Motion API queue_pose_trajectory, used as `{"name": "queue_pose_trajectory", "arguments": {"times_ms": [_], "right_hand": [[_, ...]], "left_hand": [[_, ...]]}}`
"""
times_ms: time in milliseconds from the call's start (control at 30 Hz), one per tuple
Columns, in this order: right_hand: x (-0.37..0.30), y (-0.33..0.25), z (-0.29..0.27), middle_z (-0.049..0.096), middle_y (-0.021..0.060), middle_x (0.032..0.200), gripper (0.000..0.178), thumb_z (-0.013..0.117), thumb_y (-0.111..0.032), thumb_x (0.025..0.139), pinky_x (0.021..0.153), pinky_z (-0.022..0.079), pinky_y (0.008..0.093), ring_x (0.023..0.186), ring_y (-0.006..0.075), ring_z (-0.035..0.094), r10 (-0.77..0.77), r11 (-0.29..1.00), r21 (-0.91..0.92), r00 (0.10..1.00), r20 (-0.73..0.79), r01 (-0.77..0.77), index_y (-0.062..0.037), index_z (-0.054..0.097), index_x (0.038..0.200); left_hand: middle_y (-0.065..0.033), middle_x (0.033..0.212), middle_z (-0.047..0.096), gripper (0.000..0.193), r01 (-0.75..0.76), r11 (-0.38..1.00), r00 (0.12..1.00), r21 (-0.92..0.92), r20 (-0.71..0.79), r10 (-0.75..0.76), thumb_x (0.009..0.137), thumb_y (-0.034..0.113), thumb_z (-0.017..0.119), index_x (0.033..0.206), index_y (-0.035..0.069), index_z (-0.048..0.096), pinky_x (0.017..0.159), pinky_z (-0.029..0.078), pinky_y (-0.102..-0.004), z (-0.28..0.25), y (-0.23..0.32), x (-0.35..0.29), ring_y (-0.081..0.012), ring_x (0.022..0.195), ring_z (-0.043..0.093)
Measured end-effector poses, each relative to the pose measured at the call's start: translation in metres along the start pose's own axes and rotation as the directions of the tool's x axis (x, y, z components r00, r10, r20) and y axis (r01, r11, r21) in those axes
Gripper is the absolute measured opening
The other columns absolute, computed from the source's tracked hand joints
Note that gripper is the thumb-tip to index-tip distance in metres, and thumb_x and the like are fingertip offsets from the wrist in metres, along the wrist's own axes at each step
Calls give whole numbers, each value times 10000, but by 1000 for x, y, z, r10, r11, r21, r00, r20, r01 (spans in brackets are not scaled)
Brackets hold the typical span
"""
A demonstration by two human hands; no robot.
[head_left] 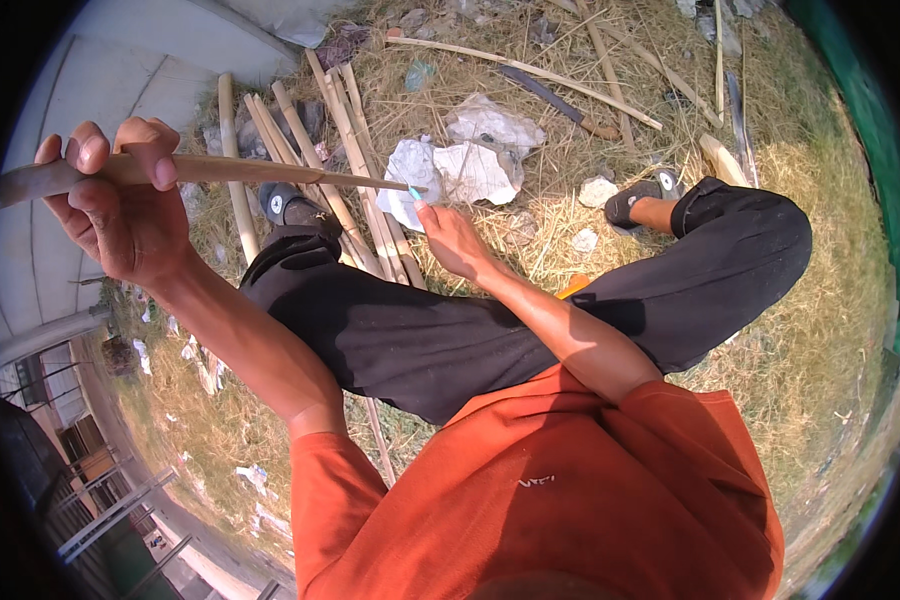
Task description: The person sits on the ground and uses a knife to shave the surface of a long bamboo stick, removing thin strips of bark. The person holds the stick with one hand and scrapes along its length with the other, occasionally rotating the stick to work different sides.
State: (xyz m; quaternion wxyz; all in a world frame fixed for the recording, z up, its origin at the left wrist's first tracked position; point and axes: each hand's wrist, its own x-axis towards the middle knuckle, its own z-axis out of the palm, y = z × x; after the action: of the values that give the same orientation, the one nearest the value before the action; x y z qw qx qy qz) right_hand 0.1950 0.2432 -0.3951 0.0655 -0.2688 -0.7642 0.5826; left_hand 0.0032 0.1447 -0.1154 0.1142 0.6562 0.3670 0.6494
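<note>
My left hand (135, 205) is raised at the left, its fingers wrapped round a long pale wooden or bamboo stick (230, 169). The stick lies nearly level and narrows to a thin tip toward the middle of the view. At that tip is my right hand (453, 240), closed in a pinch, with a small turquoise thing (416, 192) showing above the thumb. Its kind is too small to tell, and whether my fingers also grip the tip is hidden. Both of my forearms reach forward over my dark trousers.
Several split bamboo poles (315, 160) lean beyond my left leg. White rocks (478, 172) lie ahead on dry grass. Farther off are a dark-bladed machete (545, 92), long strips (530, 70) and a cut wood piece (722, 160). A pale wall (60, 240) stands left, green sheeting (855, 110) right.
</note>
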Motion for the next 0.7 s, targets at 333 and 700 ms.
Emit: {"name": "queue_pose_trajectory", "arguments": {"times_ms": [333,700], "right_hand": [[-19,-27,3,547,251,614,545,359,-453,996,625,423,488,655,450,571,-104,976,192,995,-8,103,36,528,822],[-9,-41,10,554,285,637,484,389,-363,1006,642,406,529,695,490,560,-57,968,232,987,-153,92,46,531,789]], "left_hand": [[-4,1066,658,334,55,993,992,105,-115,-42,956,231,550,1255,97,487,747,376,-366,13,4,5,-184,707,554],[-177,870,683,279,174,576,762,799,-480,435,931,118,577,1091,-99,507,561,521,-252,52,-17,21,-173,587,654]]}}
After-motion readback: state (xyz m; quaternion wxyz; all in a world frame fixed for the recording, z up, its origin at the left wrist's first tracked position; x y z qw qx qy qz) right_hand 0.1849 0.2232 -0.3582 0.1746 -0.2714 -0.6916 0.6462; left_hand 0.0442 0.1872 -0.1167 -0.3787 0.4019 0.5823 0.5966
